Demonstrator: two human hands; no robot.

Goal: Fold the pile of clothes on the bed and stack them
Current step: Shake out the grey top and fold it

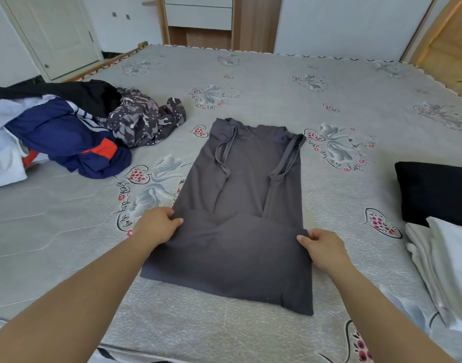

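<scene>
A dark grey shirt [240, 205] lies flat in the middle of the bed [277, 85], its sleeves folded inward over the body. My left hand [156, 226] pinches its left edge about midway down. My right hand [323, 248] pinches the right edge opposite. An unfolded pile of clothes [67, 127] sits at the left: a navy jacket with orange and white trim, a black garment, a grey patterned piece and white fabric.
At the right edge lie a folded black garment [434, 189] and folded white clothes [444, 265] in front of it. The mattress has a grey floral print. A door, a wooden cabinet and a wooden headboard stand beyond the bed.
</scene>
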